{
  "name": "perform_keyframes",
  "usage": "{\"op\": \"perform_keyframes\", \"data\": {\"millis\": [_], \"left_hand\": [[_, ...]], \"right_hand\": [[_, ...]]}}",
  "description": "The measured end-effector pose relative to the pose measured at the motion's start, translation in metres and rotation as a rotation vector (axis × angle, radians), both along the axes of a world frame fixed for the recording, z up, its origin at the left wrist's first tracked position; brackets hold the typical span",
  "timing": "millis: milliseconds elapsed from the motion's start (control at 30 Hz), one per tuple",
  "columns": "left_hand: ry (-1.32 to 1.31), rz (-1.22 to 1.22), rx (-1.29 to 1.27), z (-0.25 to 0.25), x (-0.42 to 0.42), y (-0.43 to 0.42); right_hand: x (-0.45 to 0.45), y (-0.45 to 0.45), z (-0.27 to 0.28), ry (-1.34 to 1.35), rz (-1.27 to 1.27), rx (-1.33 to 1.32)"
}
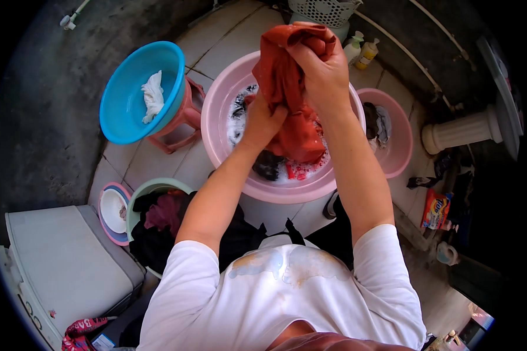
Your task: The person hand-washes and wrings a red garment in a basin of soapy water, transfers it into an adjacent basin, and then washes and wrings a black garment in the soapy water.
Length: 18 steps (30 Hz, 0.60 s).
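Observation:
A wet red cloth (301, 137) hangs over a large pink basin (216, 137) that holds suds (235, 124) and dark fabric. My right hand (325, 73) is closed round the cloth's bunched upper part, above the basin's far side. Lower and to the left, my left hand (263, 123) grips the same cloth, its fingers partly hidden in the folds. The cloth's lower end reaches down to the suds, where another bright red piece (298, 169) shows.
Left, a blue basin (114, 111) with a white cloth (153, 96) rests on a red stool (184, 114). A smaller pink basin (401, 146) stands right. Near my left arm is a green tub (152, 186) of dark clothes. Bottles (366, 54) stand behind.

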State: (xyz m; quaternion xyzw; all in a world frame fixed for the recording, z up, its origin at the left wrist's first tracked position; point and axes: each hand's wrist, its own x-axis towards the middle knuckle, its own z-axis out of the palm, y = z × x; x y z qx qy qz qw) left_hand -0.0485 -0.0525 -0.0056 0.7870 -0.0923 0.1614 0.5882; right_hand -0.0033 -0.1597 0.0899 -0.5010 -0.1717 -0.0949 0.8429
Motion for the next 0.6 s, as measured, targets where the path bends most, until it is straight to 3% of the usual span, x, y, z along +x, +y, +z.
{"op": "perform_keyframes", "data": {"millis": [67,133,167,233,300,400,433,467,600], "left_hand": [[0.105,0.002,0.166,0.002,0.006,0.02],[0.199,0.027,0.356,-0.013,0.016,0.037],[0.201,0.026,0.356,-0.023,0.02,0.035],[0.128,0.266,0.796,-0.056,0.023,0.027],[0.035,0.213,0.858,-0.097,0.026,0.013],[0.017,0.253,0.952,-0.126,0.03,-0.002],[0.122,0.188,0.998,-0.122,0.033,-0.004],[0.224,0.126,1.041,-0.121,0.039,-0.005],[0.224,0.193,1.228,-0.132,0.045,-0.023]], "right_hand": [[-0.001,-0.025,-0.024,0.065,-0.055,-0.177],[0.004,-0.051,-0.084,0.131,-0.097,-0.402],[0.006,-0.058,-0.115,0.154,-0.112,-0.519],[-0.003,-0.054,-0.139,0.27,-0.157,-0.824],[0.008,-0.05,-0.186,0.171,-0.202,-1.109],[0.011,-0.041,-0.223,0.17,-0.29,-1.252],[0.011,-0.038,-0.229,0.193,-0.298,-1.296],[0.013,-0.037,-0.239,0.197,-0.292,-1.296],[0.021,-0.034,-0.299,0.206,-0.264,-1.208]]}}
